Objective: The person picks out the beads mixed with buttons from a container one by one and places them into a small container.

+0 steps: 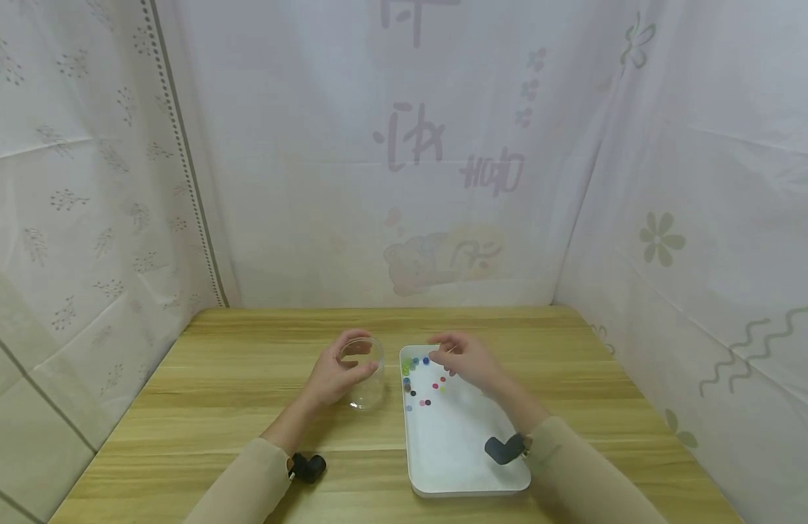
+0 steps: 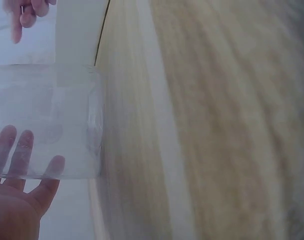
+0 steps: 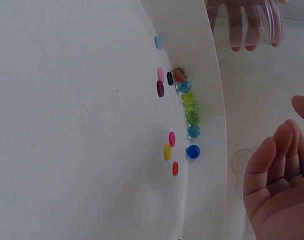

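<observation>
My left hand (image 1: 330,377) grips a clear, open-topped jar (image 1: 367,393), fingers around its far side and thumb across the near side. The jar stands upright on the table, left of a white tray (image 1: 456,451). Over the tray's far end hovers my right hand (image 1: 468,358), fingers loosely bent and thumb apart, with nothing visible between them. Below it, glass marbles line the tray's left wall, among them a dark blue marble (image 3: 193,151) and a striped red one (image 3: 180,75). Small round buttons lie nearby, including a yellow button (image 3: 167,151) and a pink button (image 3: 160,74).
A wooden-patterned table (image 1: 247,386) carries the jar and tray. Pale printed curtains (image 1: 299,182) hang behind it and along both sides. The tray's raised rim (image 1: 407,437) stands between the jar and the marbles.
</observation>
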Tool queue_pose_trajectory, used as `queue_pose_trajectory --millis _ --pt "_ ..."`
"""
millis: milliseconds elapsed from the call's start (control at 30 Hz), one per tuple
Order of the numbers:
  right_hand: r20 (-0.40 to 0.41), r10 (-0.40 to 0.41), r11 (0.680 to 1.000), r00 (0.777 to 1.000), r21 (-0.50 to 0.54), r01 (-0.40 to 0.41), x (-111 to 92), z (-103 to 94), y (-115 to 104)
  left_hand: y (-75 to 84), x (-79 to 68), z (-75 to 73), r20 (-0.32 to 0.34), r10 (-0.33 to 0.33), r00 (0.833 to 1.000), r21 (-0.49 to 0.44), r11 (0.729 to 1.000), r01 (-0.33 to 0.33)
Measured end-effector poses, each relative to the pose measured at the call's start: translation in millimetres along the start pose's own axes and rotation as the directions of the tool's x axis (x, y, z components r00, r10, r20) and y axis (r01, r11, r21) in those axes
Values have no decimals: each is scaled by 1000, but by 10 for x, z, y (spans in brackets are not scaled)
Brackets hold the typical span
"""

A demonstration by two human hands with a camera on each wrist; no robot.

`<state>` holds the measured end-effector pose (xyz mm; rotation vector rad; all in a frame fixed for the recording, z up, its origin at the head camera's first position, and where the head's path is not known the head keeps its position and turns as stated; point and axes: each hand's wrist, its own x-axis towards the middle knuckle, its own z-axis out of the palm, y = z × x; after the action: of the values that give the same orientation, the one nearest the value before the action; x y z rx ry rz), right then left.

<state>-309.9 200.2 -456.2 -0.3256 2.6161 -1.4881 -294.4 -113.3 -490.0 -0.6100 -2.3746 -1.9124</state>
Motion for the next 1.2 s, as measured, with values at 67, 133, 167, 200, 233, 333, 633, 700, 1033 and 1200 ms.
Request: queue_pose_trajectory --millis 67,133,167,200,233,333,633,700,1033,1200 --pt "5 11 1000 1000 6 -11 23 48 15 -4 -2 -4 1 -3 1000 -1 1000 3" --pt "13 8 1000 1000 18 -8 35 83 25 -5 -2 -7 3 -11 1000 -8 1000 12" --pt "18 4 1000 1000 27 -4 39 99 31 -5 -2 -9 4 -16 1000 -11 1000 16" --pt "21 1 999 1000 35 -1 42 115 35 -3 -2 -10 6 -21 1000 -15 1000 21" --pt "25 -5 999 1000 42 4 42 128 38 0 -1 -11 8 -25 1000 -16 1000 25" --pt "47 -33 998 998 50 31 40 161 57 8 -3 -13 15 -30 999 -25 999 30" --pt "95 -15 1000 995 8 15 79 283 176 2 -12 -18 20 -32 999 -29 999 33" --pt "101 1 1000 995 1 -1 94 313 201 -2 -12 -17 20 -33 999 -30 999 34" --pt "108 17 1000 994 -10 -17 132 383 210 -6 -12 -17 19 -17 1000 -19 1000 18" --pt "123 -1 1000 992 -16 3 133 419 240 -11 -14 -14 16 -17 1000 -18 1000 17"
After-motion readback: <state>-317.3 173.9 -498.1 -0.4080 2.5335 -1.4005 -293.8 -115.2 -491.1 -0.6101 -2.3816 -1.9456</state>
